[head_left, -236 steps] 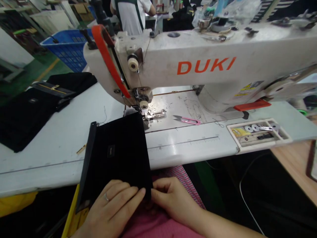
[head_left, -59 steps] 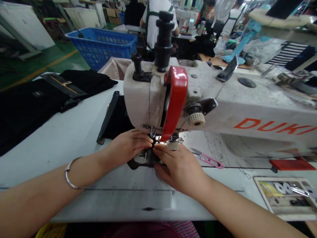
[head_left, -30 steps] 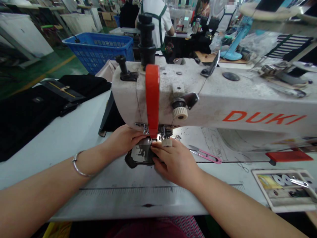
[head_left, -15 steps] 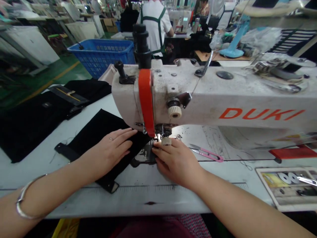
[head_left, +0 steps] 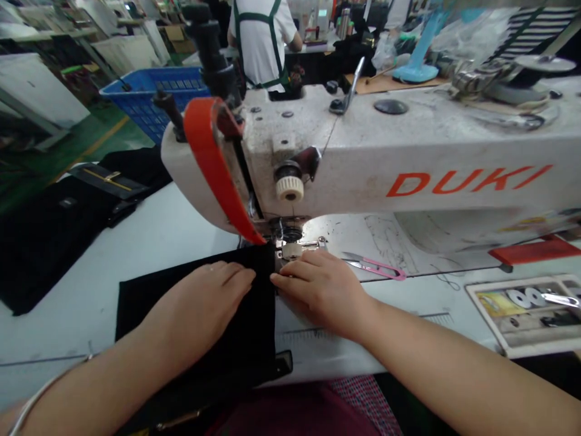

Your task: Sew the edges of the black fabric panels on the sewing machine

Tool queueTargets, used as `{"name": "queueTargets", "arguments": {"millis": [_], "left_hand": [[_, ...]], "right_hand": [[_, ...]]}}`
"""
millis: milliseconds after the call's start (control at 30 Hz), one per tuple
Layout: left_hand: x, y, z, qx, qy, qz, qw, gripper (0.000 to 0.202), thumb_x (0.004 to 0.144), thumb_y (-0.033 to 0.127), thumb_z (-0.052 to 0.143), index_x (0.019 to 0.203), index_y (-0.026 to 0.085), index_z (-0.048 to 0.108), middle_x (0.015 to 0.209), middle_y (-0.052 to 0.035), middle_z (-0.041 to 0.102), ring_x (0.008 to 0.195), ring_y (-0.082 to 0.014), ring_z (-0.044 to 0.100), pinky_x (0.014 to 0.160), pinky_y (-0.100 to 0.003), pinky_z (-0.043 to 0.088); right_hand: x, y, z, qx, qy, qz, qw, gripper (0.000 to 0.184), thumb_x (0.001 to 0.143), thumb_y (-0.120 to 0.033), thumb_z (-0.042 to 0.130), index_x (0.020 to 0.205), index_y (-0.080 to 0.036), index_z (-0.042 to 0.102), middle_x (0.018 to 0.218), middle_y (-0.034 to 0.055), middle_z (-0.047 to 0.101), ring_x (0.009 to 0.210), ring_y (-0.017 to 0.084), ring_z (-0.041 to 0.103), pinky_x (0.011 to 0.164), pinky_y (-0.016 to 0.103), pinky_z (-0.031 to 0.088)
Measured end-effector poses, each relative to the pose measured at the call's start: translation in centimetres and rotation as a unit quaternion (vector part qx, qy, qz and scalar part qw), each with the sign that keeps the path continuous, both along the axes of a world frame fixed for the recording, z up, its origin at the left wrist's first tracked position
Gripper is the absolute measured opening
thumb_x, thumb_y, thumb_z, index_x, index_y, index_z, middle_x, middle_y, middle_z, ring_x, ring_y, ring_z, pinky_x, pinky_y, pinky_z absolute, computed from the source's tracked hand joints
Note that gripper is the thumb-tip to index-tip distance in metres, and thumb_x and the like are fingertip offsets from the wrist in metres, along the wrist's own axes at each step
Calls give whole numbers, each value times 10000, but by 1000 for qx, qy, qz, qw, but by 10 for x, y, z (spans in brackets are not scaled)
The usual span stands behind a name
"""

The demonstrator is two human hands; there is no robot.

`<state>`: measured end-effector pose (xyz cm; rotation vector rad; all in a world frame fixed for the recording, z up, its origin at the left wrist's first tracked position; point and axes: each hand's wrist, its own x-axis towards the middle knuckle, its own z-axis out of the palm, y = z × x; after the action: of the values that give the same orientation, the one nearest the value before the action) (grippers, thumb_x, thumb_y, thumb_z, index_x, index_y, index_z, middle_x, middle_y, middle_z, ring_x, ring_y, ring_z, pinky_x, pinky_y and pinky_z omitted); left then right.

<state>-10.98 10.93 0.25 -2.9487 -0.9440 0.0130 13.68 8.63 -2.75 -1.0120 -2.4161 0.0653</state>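
A piece of black fabric [head_left: 195,351] lies on the sewing machine table, its far right corner at the presser foot [head_left: 279,245]. My left hand [head_left: 204,297] rests palm down on the fabric, fingers extended and slightly bent. At the fabric's right edge, just in front of the needle area, is my right hand [head_left: 318,290]; its fingers are drawn together and the tips meet the edge. Part of the grip is hidden. A dark strap end with metal [head_left: 284,361] sticks out near the table's front edge. The sewing machine [head_left: 345,175] has an orange guard [head_left: 213,163].
Pink thread snips [head_left: 376,268] lie right of my right hand. A tray with bobbins [head_left: 521,339] is at the far right. More black fabric [head_left: 40,242] with a strap lies at left. Behind stand a blue basket [head_left: 154,91] and a person in white [head_left: 258,42].
The black fabric has turned, its right edge now running toward me, and its lower part has come nearer the front edge. Both hands shifted slightly. The view has moved too.
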Motion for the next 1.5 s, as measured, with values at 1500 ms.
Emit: {"name": "queueTargets", "arguments": {"millis": [1500], "left_hand": [[19, 18, 8, -18, -29, -113, 993, 454, 881, 51, 399, 1283, 128, 595, 1343, -144, 630, 1255, -270, 596, 1067, -428, 474]], "right_hand": [[10, -5, 24, -128, -46, 116, 984, 106, 867, -182, 620, 896, -214, 716, 1019, 39, 710, 947, 211, 594, 823, 365, 482]]}}
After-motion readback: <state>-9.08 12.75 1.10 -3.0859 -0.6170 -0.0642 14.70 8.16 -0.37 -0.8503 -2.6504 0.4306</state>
